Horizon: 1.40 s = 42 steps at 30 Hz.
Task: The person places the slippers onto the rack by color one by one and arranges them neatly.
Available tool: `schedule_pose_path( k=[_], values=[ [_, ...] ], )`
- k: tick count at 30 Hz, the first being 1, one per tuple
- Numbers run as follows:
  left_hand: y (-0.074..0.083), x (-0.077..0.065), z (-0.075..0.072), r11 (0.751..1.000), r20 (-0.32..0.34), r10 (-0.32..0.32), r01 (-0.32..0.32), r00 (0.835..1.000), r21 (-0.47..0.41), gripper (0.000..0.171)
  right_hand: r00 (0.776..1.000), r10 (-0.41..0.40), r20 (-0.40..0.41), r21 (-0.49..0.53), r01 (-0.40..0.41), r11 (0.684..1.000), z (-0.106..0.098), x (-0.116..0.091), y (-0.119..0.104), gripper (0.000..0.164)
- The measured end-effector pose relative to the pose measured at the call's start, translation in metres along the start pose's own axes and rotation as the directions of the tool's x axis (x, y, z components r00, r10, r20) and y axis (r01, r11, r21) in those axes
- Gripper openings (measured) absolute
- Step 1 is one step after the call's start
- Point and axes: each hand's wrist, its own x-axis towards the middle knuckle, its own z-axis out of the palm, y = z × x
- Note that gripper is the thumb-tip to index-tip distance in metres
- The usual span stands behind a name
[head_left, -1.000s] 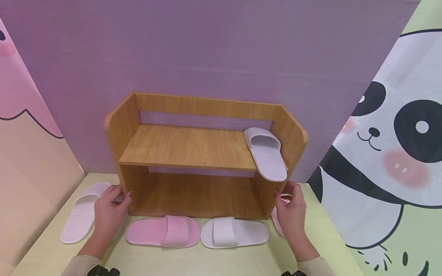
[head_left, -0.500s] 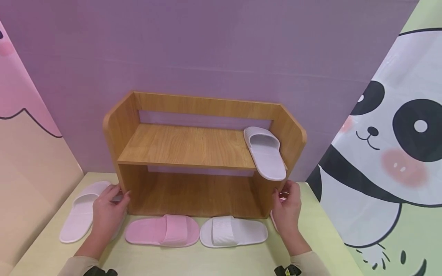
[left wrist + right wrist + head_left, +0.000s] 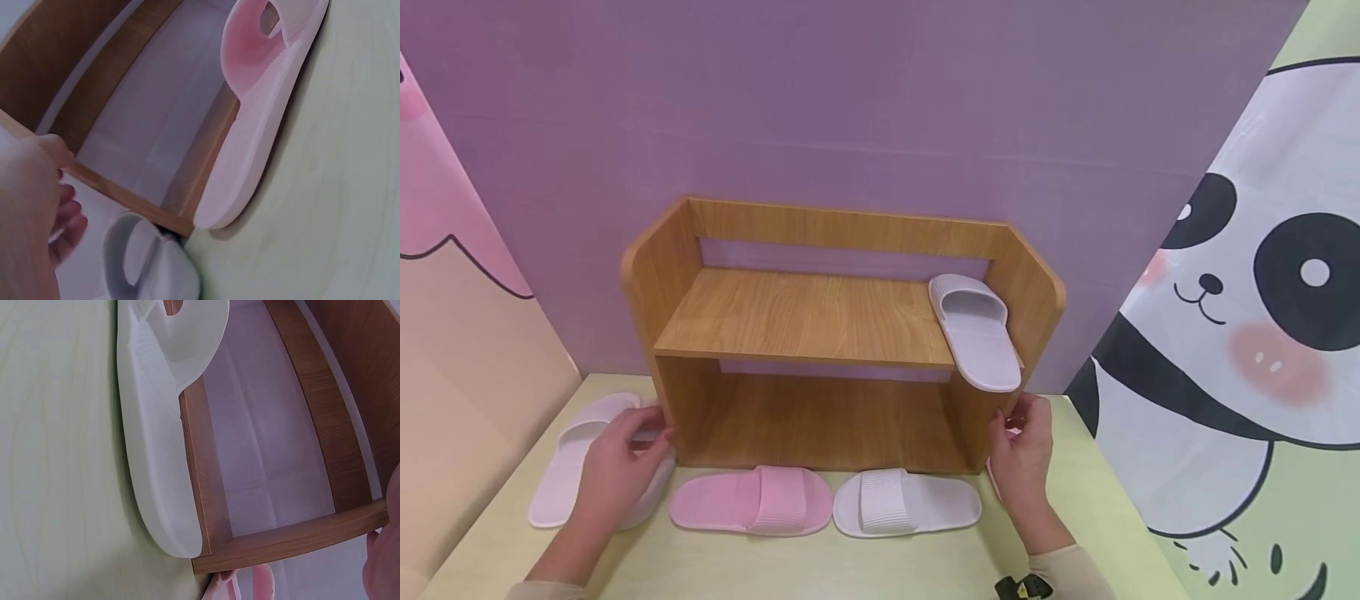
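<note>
A two-tier wooden shoe rack [image 3: 805, 317] stands between my hands. At its lower left front edge is my left hand [image 3: 621, 467], loosely bent, thumb close to the panel; in the left wrist view its other fingers hang free outside the side panel [image 3: 119, 199]. My right hand [image 3: 1026, 454] pinches the front edge of the right side panel [image 3: 300, 537], fingers on its outer face. One pale lilac slipper [image 3: 988, 354] lies on the upper tier at the right, its toe end toward the back. Below the rack's front lie a pink slipper [image 3: 715, 502] and a white slipper [image 3: 947, 504].
Left of the rack lie a pale slipper [image 3: 561, 479] and a greyish-white slipper [image 3: 651, 496], the latter partly behind my left hand. A pink slipper [image 3: 262, 581] is mostly hidden beside the right panel. Behind the pale table [image 3: 760, 571] rises a purple backdrop [image 3: 850, 100].
My left hand has drawn left off the rack's edge, uncovering more of the greyish-white slipper. My right hand shifted slightly left early on and stays at the right panel.
</note>
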Motion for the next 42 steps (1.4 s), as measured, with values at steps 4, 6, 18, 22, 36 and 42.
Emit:
schedule_pose_path(
  k=[4,6,18,22,36,42],
  values=[
    [-0.004,-0.004,-0.005,0.995,0.05,0.047,-0.051,0.998,0.091,0.034,1.0,0.003,0.002,-0.007,-0.003,1.0,0.0,0.0,0.0,0.026],
    [-0.008,-0.007,-0.007,0.988,0.064,0.069,-0.077,0.996,0.134,0.038,1.0,0.004,0.003,-0.01,-0.004,1.0,0.0,0.0,0.0,0.026],
    [-0.013,-0.037,-0.017,0.93,0.253,-0.167,0.067,0.953,0.363,0.076,1.0,0.011,0.023,-0.018,-0.011,1.0,-0.001,0.0,-0.004,0.028],
    [-0.019,-0.046,-0.015,0.915,0.297,-0.196,0.065,0.934,0.399,0.08,1.0,-0.009,0.024,-0.019,0.009,1.0,-0.001,-0.001,-0.004,0.028],
    [-0.023,-0.055,-0.005,0.887,0.285,-0.159,0.01,0.945,0.461,0.079,0.999,0.003,0.04,-0.028,-0.002,1.0,-0.001,0.0,-0.003,0.028],
    [-0.024,-0.054,-0.006,0.902,0.246,-0.131,0.013,0.96,0.432,0.073,0.998,0.025,0.05,-0.045,-0.023,0.999,0.0,0.0,-0.004,0.028]
  ],
)
